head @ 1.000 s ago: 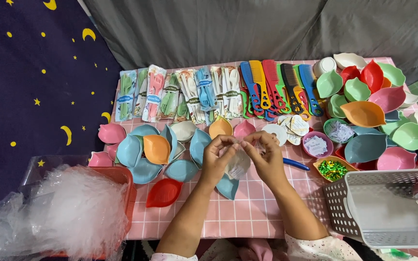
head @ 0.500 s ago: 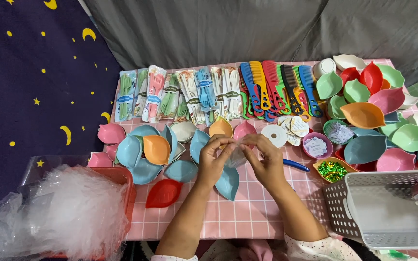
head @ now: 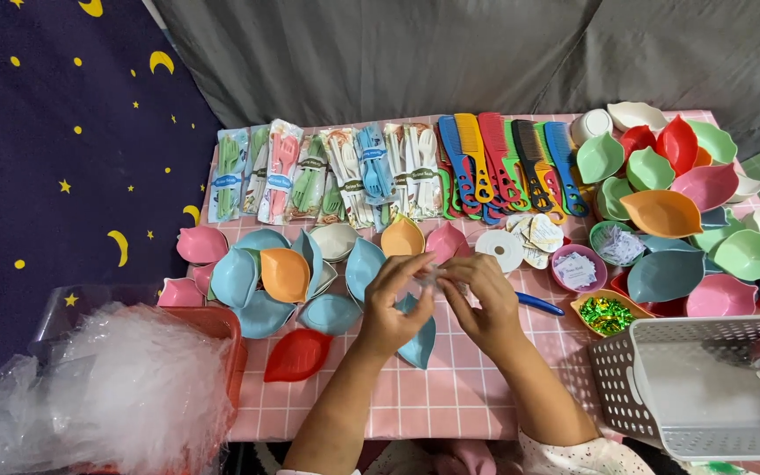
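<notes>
My left hand (head: pixel 395 301) and my right hand (head: pixel 483 299) meet over the middle of the pink checked table (head: pixel 459 387). Together they pinch a small clear plastic wrapper (head: pixel 437 278) between the fingertips. A light blue leaf-shaped dish (head: pixel 420 343) lies on the table directly under the hands. A red leaf-shaped dish (head: pixel 297 354) sits to the left of my left forearm. A blue pen (head: pixel 539 304) lies just right of my right hand.
Several pastel leaf-shaped dishes (head: pixel 261 277) cluster at the left and another pile (head: pixel 688 211) at the right. Packaged cutlery (head: pixel 327 176) and coloured combs (head: pixel 503 163) line the back. A white basket (head: pixel 705 387) stands at the front right, clear plastic bags (head: pixel 107 396) at the front left.
My hands stayed in the same spot; the fingers drew closer together and the whitish wrapped piece seen earlier is now mostly hidden between them.
</notes>
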